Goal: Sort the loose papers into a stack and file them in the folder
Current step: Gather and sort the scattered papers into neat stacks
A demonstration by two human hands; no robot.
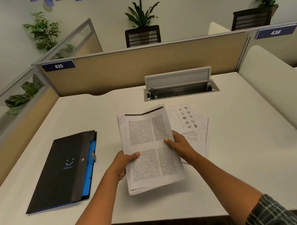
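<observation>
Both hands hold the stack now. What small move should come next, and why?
Probably the right hand should let go and pick up the loose sheets lying on the desk behind it, since the left hand already grips the stack and the folder lies closed.

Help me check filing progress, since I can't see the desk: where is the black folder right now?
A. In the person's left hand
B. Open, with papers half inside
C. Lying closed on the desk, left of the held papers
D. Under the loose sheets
C: the black folder lies closed on the desk, while both the left hand and right hand grip the paper stack.
</observation>
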